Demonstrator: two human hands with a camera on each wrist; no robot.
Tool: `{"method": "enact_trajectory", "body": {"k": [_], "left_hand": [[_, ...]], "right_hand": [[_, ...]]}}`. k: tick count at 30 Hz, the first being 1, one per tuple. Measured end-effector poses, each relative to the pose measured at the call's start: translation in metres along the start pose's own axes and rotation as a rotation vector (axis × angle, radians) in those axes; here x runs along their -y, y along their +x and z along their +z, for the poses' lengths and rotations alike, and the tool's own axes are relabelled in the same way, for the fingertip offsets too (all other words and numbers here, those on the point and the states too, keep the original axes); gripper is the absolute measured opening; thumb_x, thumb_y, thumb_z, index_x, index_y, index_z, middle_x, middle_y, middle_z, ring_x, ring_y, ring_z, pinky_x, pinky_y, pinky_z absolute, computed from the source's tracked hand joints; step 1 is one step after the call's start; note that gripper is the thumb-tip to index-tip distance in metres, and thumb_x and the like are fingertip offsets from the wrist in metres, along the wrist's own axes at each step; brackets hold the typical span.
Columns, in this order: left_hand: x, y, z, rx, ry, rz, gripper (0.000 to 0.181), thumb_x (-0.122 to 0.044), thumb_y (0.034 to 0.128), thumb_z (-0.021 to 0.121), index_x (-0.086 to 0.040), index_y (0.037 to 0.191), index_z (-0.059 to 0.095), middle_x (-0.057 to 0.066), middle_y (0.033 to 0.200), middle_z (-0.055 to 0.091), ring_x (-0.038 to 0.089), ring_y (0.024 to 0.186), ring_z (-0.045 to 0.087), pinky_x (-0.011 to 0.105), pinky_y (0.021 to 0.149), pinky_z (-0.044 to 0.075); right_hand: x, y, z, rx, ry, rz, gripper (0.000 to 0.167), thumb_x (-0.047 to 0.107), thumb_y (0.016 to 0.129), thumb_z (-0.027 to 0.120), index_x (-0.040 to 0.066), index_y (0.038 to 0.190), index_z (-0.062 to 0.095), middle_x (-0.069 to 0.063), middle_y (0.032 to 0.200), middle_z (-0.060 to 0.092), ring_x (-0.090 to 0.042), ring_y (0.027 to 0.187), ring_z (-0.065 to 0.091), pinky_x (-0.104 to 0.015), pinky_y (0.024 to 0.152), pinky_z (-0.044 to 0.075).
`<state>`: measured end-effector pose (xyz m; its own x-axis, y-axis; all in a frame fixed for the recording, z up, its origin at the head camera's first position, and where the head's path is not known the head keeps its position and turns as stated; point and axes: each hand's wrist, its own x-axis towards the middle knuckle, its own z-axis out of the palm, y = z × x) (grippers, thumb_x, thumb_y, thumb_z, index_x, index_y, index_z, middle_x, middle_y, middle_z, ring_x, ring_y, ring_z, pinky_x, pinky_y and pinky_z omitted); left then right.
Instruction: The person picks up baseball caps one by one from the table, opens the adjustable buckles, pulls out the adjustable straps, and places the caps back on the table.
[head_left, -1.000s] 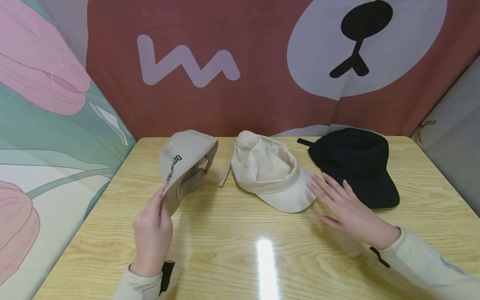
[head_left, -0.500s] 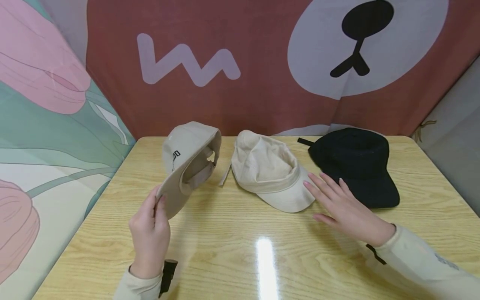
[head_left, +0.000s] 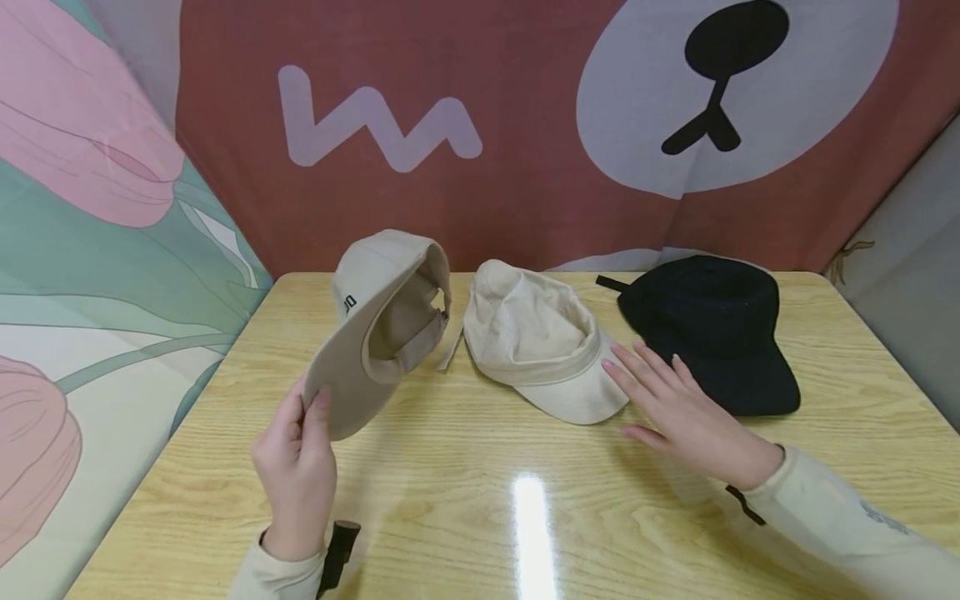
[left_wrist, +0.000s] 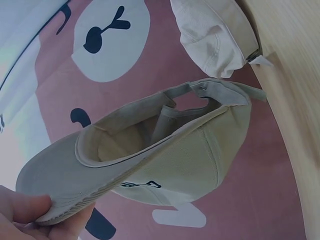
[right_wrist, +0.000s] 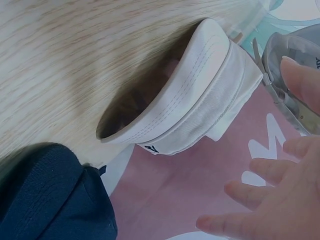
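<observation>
My left hand [head_left: 298, 471] pinches the brim of a greyish-beige cap [head_left: 348, 367], tilted so its hollow inside faces right. The left wrist view shows the thumb on the brim of this cap [left_wrist: 170, 170], with dark lettering on its crown. A cream cap [head_left: 525, 333] lies in the middle of the table. Near its brim, my right hand [head_left: 693, 425] hovers with fingers spread, holding nothing. In the right wrist view the hand [right_wrist: 280, 195] is apart from the cream cap [right_wrist: 200, 95].
A black cap [head_left: 705, 333] lies at the right of the wooden table [head_left: 450, 517], its strap pointing left. Behind the table hangs a reddish-brown cloth [head_left: 525, 208] with a cartoon muzzle. A flower-patterned cloth [head_left: 112, 275] is on the left.
The greyish-beige cap has risen and turned, showing more of its inside and less lettering. My left hand has moved slightly left; my right hand has drifted slightly left.
</observation>
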<state>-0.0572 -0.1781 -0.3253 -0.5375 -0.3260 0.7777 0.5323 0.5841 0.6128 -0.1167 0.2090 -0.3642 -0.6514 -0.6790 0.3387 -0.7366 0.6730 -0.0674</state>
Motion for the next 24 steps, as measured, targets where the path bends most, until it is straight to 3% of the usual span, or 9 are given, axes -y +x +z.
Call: {"method": "enact_trajectory", "body": {"k": [4,7,19,24], "left_hand": [[-0.003,0.000,0.000,-0.020,-0.047,-0.023,0.016,0.019,0.0862,0.056,0.018,0.099,0.065,0.006,0.100,0.072,0.001,0.095,0.065,0.015,0.079,0.051],[-0.005,0.001,0.000,-0.024,-0.079,-0.039,0.015,0.019,0.0865,0.055,0.019,0.099,0.064,-0.013,0.102,0.067,0.001,0.093,0.066,0.016,0.078,0.051],[-0.010,-0.002,0.001,-0.026,-0.109,-0.085,0.016,0.017,0.0879,0.055,0.021,0.101,0.063,-0.019,0.102,0.068,0.003,0.092,0.067,0.018,0.077,0.053],[-0.012,-0.004,0.000,-0.029,-0.156,-0.120,0.017,0.016,0.0894,0.054,0.023,0.103,0.061,-0.013,0.102,0.070,0.005,0.092,0.068,0.019,0.078,0.053]], "right_hand": [[0.001,0.001,0.000,0.007,0.000,0.009,0.097,0.025,0.077,0.081,0.014,0.155,0.024,-0.015,0.156,0.027,-0.037,0.140,0.027,-0.072,0.093,0.033],[0.001,0.002,0.000,0.010,-0.001,0.013,0.096,0.026,0.077,0.080,0.013,0.154,0.024,-0.015,0.156,0.027,-0.037,0.140,0.027,-0.072,0.093,0.033],[0.000,0.004,0.000,0.002,0.005,-0.003,0.089,0.033,0.084,0.074,0.013,0.154,0.023,-0.014,0.156,0.026,-0.037,0.140,0.027,-0.072,0.093,0.033],[0.000,0.005,0.001,-0.008,0.002,-0.015,0.089,0.031,0.083,0.076,0.011,0.153,0.026,-0.015,0.155,0.028,-0.037,0.138,0.029,-0.071,0.093,0.034]]}}
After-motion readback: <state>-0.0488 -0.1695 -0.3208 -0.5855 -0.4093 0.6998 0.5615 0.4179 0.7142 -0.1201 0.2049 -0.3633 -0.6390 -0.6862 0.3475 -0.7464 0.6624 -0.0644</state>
